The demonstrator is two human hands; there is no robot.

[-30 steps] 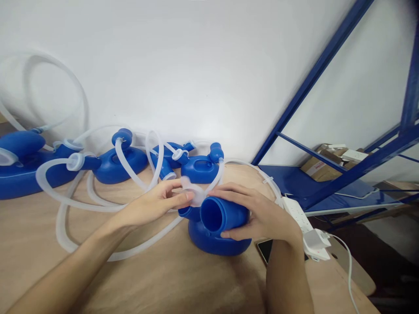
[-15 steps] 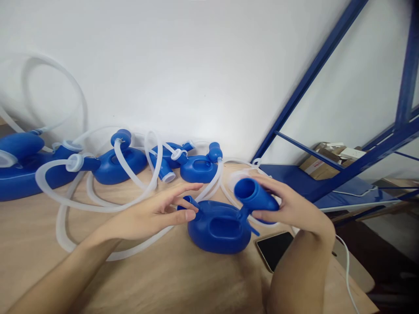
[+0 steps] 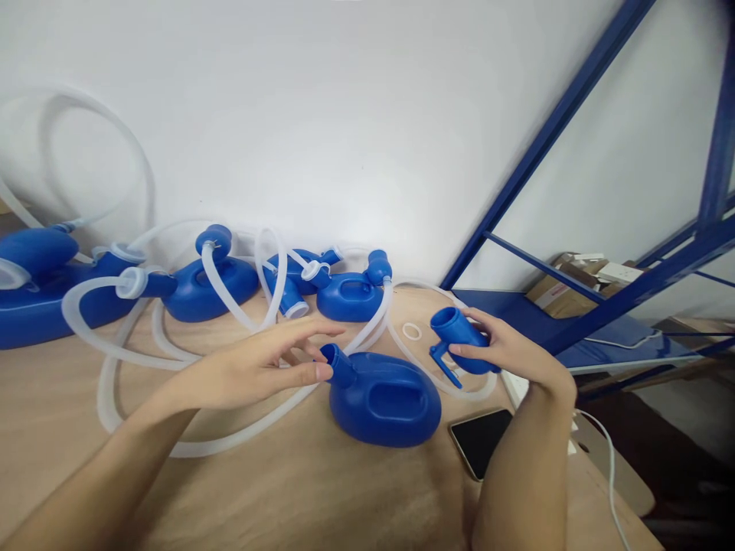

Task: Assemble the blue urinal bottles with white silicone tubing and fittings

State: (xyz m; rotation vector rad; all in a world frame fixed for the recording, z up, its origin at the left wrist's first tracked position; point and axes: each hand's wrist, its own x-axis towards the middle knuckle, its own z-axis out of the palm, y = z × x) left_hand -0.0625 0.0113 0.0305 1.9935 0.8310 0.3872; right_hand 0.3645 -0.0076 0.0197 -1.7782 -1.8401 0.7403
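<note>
A blue plastic urinal bottle (image 3: pixel 359 409) with a moulded grip opening lies on the table in front of me. Its open neck (image 3: pixel 338 367) points up and left. My left hand (image 3: pixel 264 367) hovers at this neck, fingers spread, holding nothing; whether a fingertip brushes the rim I cannot tell. To the right of the bottle, my right hand (image 3: pixel 499 344) grips a blue urinal cup (image 3: pixel 459 329), its round mouth facing up and left. A thin blue hooked arm (image 3: pixel 445 367) hangs from the cup's lower side. A white ring (image 3: pixel 412 330) rests on the table just left of the cup.
Several similar blue bottles (image 3: pixel 212 295) with clear tubes (image 3: pixel 103 348) stand along the wall. Near my right forearm lies a phone (image 3: pixel 479 440). A white cable (image 3: pixel 609 459) crosses the table's right edge. Blue metal shelving (image 3: pixel 517 161) rises at right, with a cardboard box (image 3: pixel 560 287) on it.
My right hand has carried the urinal cup rightwards, away from the bottle, uncovering the white ring. My left hand has drawn slightly left. The bottle has hardly moved.
</note>
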